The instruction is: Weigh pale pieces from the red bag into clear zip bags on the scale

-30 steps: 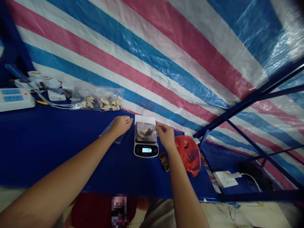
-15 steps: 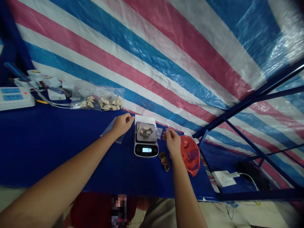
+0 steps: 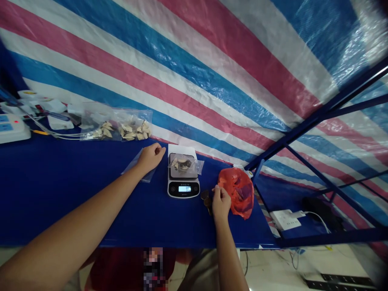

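A small digital scale (image 3: pixel 183 186) stands on the blue table (image 3: pixel 60 190), its display reading 95. On its platform lies a small clear bag of pale and dark pieces (image 3: pixel 182 164). My left hand (image 3: pixel 150 157) rests just left of the scale on an empty clear bag (image 3: pixel 133 165), fingers curled with thumb and forefinger pinched at the bag's edge. My right hand (image 3: pixel 220 201) is down on the table right of the scale, fingers closed at a few loose brown pieces (image 3: pixel 205 195). A crumpled red plastic bag (image 3: pixel 239 192) touches its right side.
Clear bags of pale pieces (image 3: pixel 121 130) lie at the back left beside a white power strip (image 3: pixel 10 128), cables and small tools. A striped tarp hangs behind. Blue frame bars (image 3: pixel 303 133) and a lower shelf with another power strip (image 3: pixel 285 219) are at the right.
My right hand let go of the small bag on the scale and moved back and down to the loose brown pieces. The left hand has stayed on the clear bag.
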Demonstrator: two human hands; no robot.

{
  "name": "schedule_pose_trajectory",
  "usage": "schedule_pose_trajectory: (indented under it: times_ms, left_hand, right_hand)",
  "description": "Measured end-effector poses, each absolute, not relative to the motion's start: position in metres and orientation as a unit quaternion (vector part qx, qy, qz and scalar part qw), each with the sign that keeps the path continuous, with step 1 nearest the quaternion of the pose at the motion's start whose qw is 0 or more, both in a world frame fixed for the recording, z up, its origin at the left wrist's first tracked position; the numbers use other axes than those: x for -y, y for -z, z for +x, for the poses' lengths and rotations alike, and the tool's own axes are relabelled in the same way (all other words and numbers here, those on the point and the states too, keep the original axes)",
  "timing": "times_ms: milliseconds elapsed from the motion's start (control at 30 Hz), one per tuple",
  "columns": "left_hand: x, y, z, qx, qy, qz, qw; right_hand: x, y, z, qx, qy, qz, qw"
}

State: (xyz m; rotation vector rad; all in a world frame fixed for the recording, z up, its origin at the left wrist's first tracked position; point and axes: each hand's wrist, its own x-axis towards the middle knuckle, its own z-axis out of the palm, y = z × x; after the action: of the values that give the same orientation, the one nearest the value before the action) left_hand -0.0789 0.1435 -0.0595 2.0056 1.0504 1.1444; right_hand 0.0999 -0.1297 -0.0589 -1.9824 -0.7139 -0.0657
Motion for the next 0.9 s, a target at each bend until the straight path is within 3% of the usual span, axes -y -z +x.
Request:
schedule_pose_trajectory:
  times_ms: [167, 333, 433, 600, 900]
  left_hand:
    - [-0.142, 0.059, -0.077, -0.38, -0.425, 0.753, 0.329]
    - [-0.144, 0.059, -0.078, -0.387, -0.429, 0.749, 0.323]
    - [-0.146, 0.059, -0.078, -0.395, -0.428, 0.742, 0.331]
    - [-0.146, 0.056, -0.078, -0.404, -0.425, 0.734, 0.343]
    - [-0.142, 0.055, -0.081, -0.396, -0.427, 0.735, 0.347]
  right_hand:
    - [0.095, 0.029, 0.098, 0.32, -0.003, -0.757, 0.57]
    - [0.022, -0.006, 0.096, 0.357, -0.222, -0.715, 0.558]
    - [0.002, -0.019, 0.09, 0.309, -0.315, -0.66, 0.608]
    - [0.013, -0.034, 0.083, 0.276, -0.302, -0.61, 0.679]
    - [0.026, -0.042, 0.086, 0.262, -0.288, -0.607, 0.693]
